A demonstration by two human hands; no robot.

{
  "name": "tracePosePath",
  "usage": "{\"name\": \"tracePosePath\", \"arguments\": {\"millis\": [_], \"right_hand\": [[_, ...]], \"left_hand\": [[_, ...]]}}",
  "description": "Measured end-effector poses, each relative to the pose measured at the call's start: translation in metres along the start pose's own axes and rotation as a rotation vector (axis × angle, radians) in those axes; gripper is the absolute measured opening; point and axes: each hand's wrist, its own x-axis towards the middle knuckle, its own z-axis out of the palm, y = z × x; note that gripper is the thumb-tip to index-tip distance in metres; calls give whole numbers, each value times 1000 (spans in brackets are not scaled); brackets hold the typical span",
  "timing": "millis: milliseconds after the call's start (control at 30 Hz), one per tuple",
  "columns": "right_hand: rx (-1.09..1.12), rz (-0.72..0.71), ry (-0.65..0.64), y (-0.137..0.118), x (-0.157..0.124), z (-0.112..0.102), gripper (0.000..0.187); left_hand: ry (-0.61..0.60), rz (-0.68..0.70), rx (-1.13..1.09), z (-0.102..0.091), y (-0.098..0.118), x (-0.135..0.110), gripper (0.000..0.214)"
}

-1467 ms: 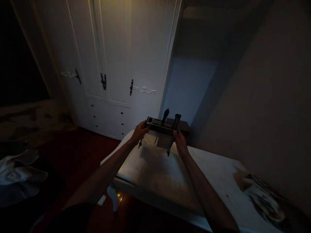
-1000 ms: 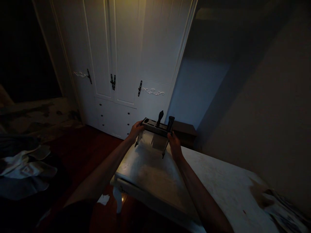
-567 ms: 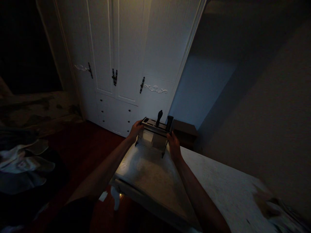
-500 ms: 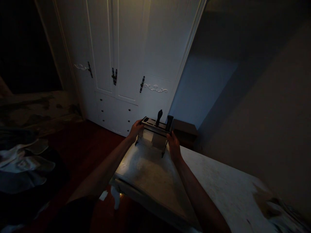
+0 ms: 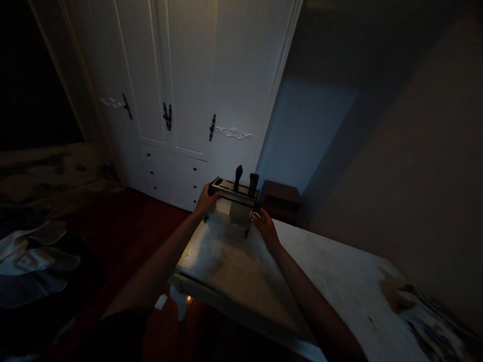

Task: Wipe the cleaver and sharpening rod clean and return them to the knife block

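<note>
Right hand (image 5: 266,229) lowered, left hand (image 5: 206,201) gripping rack (image 5: 232,192)

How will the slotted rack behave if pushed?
The slotted rack is probably stiff: its straight top shows no sag. It may tip, with thin legs below and two black handles sticking up above.

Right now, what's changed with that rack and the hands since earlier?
The right hand has loosened, shifting slightly down and outward from the right end of the rack; whether it still touches is unclear. The left hand still holds the left end. Both dark handles stay put.
</note>
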Motion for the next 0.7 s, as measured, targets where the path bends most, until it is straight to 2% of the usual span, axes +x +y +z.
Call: {"name": "tracePosePath", "arguments": {"millis": [67,167,233,333,433,533,600,667,700], "right_hand": [[55,61,-6,12,-13,-20,72],[88,117,20,29,-38,-62,67],[63,136,91,36,-57,-97,63],[-20,126,205,35,-85,-158,58],[-128,80,362,20,-105,-223,56],[-229,-8,487,-9,-114,-292,51],[-368,-93,555,-34,-118,-337,45],[-709,-154,694,-59,-124,-378,39],[-792,-144,715,-70,-128,-396,36]], "left_hand": [[41,15,73,1,0,-2,62],[130,39,190,2,1,-8,60],[201,81,258,4,6,-14,59],[282,225,317,12,19,-24,55],[296,402,319,28,38,-36,49],[213,539,311,51,56,-45,46],[161,564,302,66,64,-48,46],[133,528,280,81,69,-48,47],[122,498,266,87,71,-47,48]]}}
